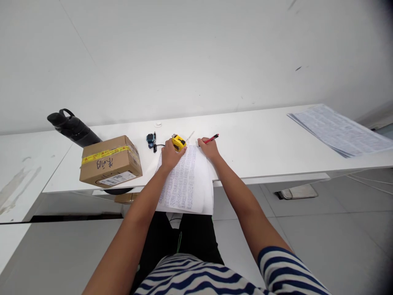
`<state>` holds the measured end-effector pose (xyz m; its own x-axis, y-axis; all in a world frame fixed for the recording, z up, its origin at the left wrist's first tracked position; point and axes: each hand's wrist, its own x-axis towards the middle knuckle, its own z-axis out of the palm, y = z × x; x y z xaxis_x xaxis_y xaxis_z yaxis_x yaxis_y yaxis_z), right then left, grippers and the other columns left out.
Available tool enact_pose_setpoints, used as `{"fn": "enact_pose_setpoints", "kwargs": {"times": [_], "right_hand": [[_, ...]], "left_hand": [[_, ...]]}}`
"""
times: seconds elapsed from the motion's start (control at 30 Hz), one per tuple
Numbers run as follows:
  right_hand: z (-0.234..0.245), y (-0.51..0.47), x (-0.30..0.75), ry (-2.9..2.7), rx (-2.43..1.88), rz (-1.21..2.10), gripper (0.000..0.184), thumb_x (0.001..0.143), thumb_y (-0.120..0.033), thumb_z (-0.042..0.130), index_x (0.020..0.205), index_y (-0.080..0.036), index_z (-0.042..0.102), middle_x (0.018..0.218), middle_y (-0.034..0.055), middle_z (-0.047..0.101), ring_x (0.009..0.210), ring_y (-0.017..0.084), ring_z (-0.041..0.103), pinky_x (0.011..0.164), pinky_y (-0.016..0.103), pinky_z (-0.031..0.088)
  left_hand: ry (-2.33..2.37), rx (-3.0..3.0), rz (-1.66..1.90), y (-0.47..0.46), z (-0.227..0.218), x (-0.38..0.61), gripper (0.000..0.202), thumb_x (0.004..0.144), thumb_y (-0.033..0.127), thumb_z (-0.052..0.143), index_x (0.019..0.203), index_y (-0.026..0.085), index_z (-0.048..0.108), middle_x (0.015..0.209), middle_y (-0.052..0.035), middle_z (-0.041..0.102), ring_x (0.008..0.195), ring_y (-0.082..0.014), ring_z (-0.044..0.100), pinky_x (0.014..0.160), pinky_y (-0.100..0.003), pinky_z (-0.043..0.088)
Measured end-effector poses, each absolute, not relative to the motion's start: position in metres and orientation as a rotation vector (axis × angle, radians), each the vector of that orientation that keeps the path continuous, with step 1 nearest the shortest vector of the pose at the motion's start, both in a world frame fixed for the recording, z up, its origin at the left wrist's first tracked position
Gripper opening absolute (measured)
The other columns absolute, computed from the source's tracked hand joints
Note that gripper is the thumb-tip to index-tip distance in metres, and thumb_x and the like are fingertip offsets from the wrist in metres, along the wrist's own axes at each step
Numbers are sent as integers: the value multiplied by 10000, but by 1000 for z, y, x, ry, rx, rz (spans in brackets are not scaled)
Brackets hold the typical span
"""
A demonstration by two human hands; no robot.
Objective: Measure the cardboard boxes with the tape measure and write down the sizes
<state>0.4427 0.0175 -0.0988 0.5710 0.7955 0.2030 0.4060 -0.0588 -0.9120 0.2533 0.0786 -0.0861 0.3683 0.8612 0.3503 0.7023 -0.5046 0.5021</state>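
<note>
A stack of printed sheets (184,184) lies on the white desk (260,135) and hangs over its near edge. My left hand (170,155) rests on the top left of the sheets, its fingers closed round a yellow tape measure (178,142). My right hand (209,148) is at the top right corner of the sheets and grips a red pen (211,139), which points away to the right.
A taped cardboard box (110,160) sits left of the sheets, a black bottle (73,128) lying behind it. A small dark device with a cord (151,140) is near the tape measure. Another pile of printed papers (340,129) lies at the desk's far right.
</note>
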Motion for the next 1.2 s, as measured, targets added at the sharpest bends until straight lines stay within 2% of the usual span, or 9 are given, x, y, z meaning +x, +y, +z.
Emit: {"fn": "enact_pose_setpoints", "kwargs": {"times": [0.13, 0.33, 0.47, 0.6, 0.77, 1.03, 1.13, 1.2], "right_hand": [[-99, 17, 443, -1009, -1678, 422, 386, 828, -390, 519, 522, -235, 341, 517, -49, 353, 550, 123, 341, 575, 290, 316], [-102, 17, 444, -986, -1698, 375, 389, 837, -403, 500, 529, -241, 326, 508, -50, 324, 555, 126, 320, 578, 295, 307], [-102, 16, 444, -1019, -1699, 398, 377, 830, -405, 518, 531, -237, 360, 512, -46, 357, 555, 127, 349, 565, 289, 310], [-101, 16, 443, -1044, -1725, 336, 401, 844, -400, 510, 524, -236, 333, 497, -51, 325, 544, 125, 330, 569, 294, 297], [-101, 17, 444, -991, -1748, 309, 410, 850, -394, 513, 518, -240, 326, 480, -54, 303, 535, 125, 317, 559, 298, 287], [-105, 17, 446, -987, -1755, 316, 391, 840, -407, 512, 523, -239, 355, 474, -57, 325, 531, 123, 326, 563, 296, 297], [-107, 19, 446, -1011, -1766, 279, 375, 853, -431, 502, 549, -235, 405, 501, -44, 390, 547, 132, 373, 576, 294, 328], [-107, 18, 445, -988, -1788, 220, 367, 899, -453, 431, 615, -225, 475, 556, -20, 467, 581, 149, 429, 608, 298, 368]], "left_hand": [[1368, 2365, 852, 79, -87, 254, 618, 815, 576, 624, 1254, 190, 425, 1217, -154, 584, 1139, -291, 595, 986, -414, 432], [1358, 2305, 891, 76, -84, 253, 759, 794, 563, 661, 1371, 175, 357, 1301, -190, 573, 1176, -328, 589, 1022, -462, 425], [1335, 2294, 910, 74, -82, 253, 768, 787, 558, 674, 1383, 195, 353, 1304, -178, 580, 1170, -337, 598, 1016, -475, 438], [1345, 2299, 916, 73, -81, 252, 778, 783, 552, 683, 1397, 223, 337, 1292, -157, 592, 1161, -319, 607, 1004, -466, 450], [1303, 2307, 883, 72, -79, 250, 795, 811, 547, 652, 1433, 179, 322, 1327, -180, 563, 1183, -330, 586, 1017, -466, 438], [1267, 2365, 902, 72, -81, 249, 826, 818, 540, 647, 1478, 175, 310, 1254, -186, 595, 1105, -341, 621, 967, -486, 487], [1189, 2374, 917, 73, -83, 247, 818, 832, 505, 648, 1494, 180, 295, 1288, -203, 570, 1092, -343, 624, 926, -484, 516], [1139, 2375, 915, 74, -85, 246, 796, 840, 476, 651, 1492, 180, 305, 1312, -212, 545, 1090, -340, 622, 916, -484, 524]]}}
